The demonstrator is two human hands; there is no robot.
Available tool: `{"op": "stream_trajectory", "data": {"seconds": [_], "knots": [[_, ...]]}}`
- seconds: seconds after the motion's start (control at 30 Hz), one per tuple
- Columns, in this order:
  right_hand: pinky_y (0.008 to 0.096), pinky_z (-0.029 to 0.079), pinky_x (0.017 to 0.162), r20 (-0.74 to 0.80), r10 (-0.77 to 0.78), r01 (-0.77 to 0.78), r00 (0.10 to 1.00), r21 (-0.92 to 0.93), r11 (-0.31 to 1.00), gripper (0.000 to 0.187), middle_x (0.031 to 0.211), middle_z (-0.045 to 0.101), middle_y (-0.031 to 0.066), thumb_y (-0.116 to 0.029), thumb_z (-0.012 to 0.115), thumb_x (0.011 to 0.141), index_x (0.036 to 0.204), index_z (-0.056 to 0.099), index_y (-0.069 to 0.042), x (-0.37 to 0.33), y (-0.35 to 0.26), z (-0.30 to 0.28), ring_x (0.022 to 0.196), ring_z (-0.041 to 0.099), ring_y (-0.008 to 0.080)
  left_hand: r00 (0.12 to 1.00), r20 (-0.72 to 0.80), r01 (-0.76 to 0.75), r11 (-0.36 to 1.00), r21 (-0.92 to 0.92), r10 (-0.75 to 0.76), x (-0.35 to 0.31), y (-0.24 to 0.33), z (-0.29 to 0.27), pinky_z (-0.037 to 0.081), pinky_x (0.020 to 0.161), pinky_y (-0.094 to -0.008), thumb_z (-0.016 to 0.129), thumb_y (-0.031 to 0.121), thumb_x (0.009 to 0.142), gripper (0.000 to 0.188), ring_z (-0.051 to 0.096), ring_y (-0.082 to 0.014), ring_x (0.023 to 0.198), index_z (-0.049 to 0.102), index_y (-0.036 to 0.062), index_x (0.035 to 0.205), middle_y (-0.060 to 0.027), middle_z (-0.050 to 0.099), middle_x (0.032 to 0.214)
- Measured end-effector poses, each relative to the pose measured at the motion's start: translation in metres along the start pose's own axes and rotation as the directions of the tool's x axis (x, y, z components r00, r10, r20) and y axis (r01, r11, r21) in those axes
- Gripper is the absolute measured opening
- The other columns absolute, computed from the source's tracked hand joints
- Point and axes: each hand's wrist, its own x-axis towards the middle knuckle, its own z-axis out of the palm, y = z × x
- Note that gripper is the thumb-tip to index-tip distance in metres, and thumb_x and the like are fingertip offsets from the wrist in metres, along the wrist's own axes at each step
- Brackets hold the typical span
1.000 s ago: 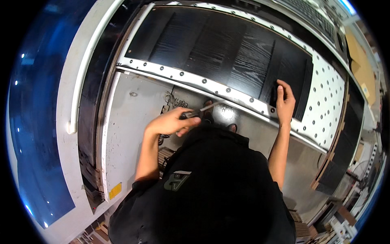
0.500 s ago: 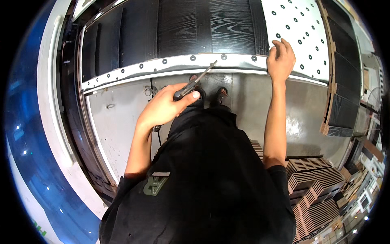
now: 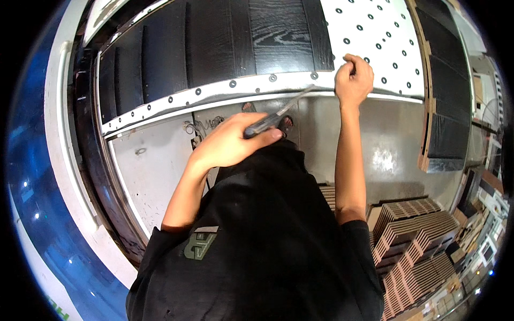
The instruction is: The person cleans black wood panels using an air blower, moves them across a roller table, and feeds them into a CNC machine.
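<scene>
My left hand (image 3: 227, 140) is closed round the dark handle of a thin-bladed hand tool (image 3: 263, 125). Its long slim metal blade points away and to the right, toward the front edge of a white work surface (image 3: 399, 52) dotted with black round pads. Dark wood-grain boards (image 3: 278, 47) lie side by side on that surface. Just right of the last board, over the front part of the white surface, is my right hand (image 3: 355, 81) with its fingers curled in. Whatever lies inside those fingers, if anything, is hidden.
Dark panels with pale wooden edges (image 3: 451, 101) stand at the right end of the surface. Stacked slatted pieces (image 3: 415, 241) sit at the lower right. Loose cables (image 3: 202, 127) lie on the floor at left, and a blue surface (image 3: 35, 171) runs along the far left.
My left hand has moved right with the tool. My right hand's fingers have curled in more. The view has shifted, so boards and surface appear further left.
</scene>
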Motion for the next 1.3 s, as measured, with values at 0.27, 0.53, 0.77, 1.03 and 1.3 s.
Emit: {"op": "stream_trajectory", "data": {"seconds": [0.27,0.53,0.77,1.03,1.3], "knots": [[0.0381,0.051,0.079,0.027,0.014,-0.015,1.000,0.025,1.000,0.017,0.089,0.072,0.0053,0.001,0.057,0.079,0.086,0.071,-0.008,0.003,-0.010,-0.006,0.084,0.066,0.0266,0.627,-0.691,0.169,0.928,-0.331,-0.360,-0.069,-0.080,-0.089,0.033,0.048,-0.0241,0.063,0.045,0.096,0.045,0.040,-0.0052,0.050,0.064,0.0005,0.090,0.0062,0.043,0.057],[0.0367,0.053,0.081,0.092,0.126,-0.125,0.988,-0.013,0.992,0.017,0.094,0.072,0.0110,-0.002,0.058,0.084,0.090,0.074,-0.006,-0.005,-0.004,-0.006,0.091,0.066,0.0262,0.403,-0.808,0.134,0.901,-0.413,-0.431,-0.159,-0.121,-0.129,0.036,0.047,-0.0269,0.061,0.047,0.096,0.046,0.044,-0.0097,0.047,0.063,0.0017,0.085,0.0013,0.042,0.053],[0.0369,0.051,0.082,0.150,0.099,-0.088,0.984,-0.074,0.993,0.017,0.094,0.071,0.0109,0.000,0.057,0.086,0.092,0.072,-0.002,-0.003,-0.005,-0.007,0.092,0.064,0.0268,0.020,-0.931,0.187,0.916,-0.355,-0.365,-0.259,-0.148,-0.193,0.035,0.046,-0.0279,0.062,0.053,0.094,0.051,0.045,-0.0107,0.046,0.070,0.0031,0.085,0.0004,0.045,0.053],[0.0339,0.049,0.075,0.185,0.155,-0.134,0.970,-0.124,0.983,0.017,0.091,0.069,0.0088,-0.001,0.054,0.089,0.093,0.071,-0.001,0.002,-0.005,-0.005,0.082,0.060,0.0214,-0.713,-0.664,0.272,0.962,0.032,0.224,-0.423,-0.196,-0.299,0.051,0.070,-0.0310,0.061,0.018,0.093,0.023,0.065,-0.0182,0.072,0.067,-0.0037,0.088,-0.0105,0.070,0.078],[0.0299,0.047,0.089,0.469,0.403,-0.439,0.786,-0.037,0.898,0.036,0.109,0.069,0.0133,-0.026,0.057,0.101,0.120,0.063,0.005,0.039,-0.022,0.006,0.099,0.063,0.0183,-0.766,-0.593,0.486,0.827,-0.281,0.249,-0.398,-0.267,-0.296,0.050,0.080,-0.0393,0.059,0.025,0.091,0.028,0.068,-0.0248,0.086,0.071,0.0002,0.087,-0.0102,0.073,0.092]]}}
